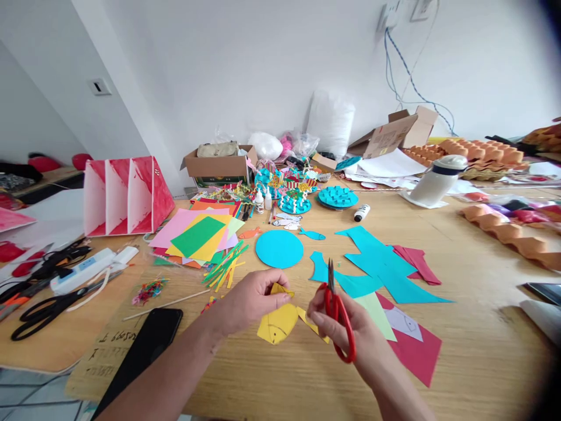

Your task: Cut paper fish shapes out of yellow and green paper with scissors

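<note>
My left hand (258, 295) pinches the tail end of a yellow paper fish (280, 323) between thumb and fingers. An eye dot and a curved gill line are drawn on the fish, whose head points toward me. In my right hand (346, 321) is a pair of red-handled scissors (332, 286), blades pointing away from me and close together. A narrow yellow paper scrap (312, 325) lies between the fish and my right hand. Beyond my hands rests a blue paper circle (279, 249), with a small blue paper fish (312, 234) and an orange paper fish (249, 233) near it.
Blue paper offcuts (381, 263) and red paper (416, 351) lie to the right. At left are stacked coloured sheets (199, 237), a black phone (162, 327), black scissors (39, 316) and a power strip (83, 272). Glue bottles (259, 202) and a cardboard box (219, 166) stand farther back.
</note>
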`<state>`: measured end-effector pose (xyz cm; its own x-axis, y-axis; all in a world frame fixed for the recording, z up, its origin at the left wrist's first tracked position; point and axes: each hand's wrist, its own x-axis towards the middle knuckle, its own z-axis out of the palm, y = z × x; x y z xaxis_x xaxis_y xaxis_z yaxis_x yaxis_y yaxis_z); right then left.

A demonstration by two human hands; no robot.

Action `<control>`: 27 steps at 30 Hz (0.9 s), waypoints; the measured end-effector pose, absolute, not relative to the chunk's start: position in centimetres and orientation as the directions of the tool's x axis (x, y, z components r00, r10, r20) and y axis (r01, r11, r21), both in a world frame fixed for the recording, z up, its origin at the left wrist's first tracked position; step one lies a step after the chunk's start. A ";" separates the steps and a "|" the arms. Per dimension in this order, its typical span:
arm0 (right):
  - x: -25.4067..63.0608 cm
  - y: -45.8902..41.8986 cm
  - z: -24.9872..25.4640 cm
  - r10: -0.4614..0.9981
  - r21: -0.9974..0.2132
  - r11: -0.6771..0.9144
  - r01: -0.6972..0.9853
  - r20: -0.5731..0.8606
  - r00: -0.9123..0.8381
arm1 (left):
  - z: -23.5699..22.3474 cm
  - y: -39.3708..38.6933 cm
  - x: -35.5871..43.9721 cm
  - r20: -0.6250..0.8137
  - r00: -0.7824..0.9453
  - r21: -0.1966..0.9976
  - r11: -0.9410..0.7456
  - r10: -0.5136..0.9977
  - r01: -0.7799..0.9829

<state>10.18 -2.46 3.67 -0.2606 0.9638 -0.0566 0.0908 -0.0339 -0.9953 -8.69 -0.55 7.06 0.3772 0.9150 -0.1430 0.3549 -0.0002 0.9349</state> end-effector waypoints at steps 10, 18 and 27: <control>9.1 0.2 7.5 0.883 -0.923 0.184 0.337 0.005 -0.469 | 9.9 -0.6 -8.5 -0.058 0.570 0.864 -0.244 0.820 0.440; 8.8 0.1 7.5 0.963 -0.993 0.021 0.118 -0.012 -0.269 | 8.6 0.6 -9.9 -0.036 0.452 0.992 -0.022 0.891 0.123; 7.1 -0.1 5.6 0.999 -0.933 0.047 -0.356 0.033 0.043 | 4.0 -1.0 -6.9 0.014 0.367 0.959 0.091 0.930 -0.267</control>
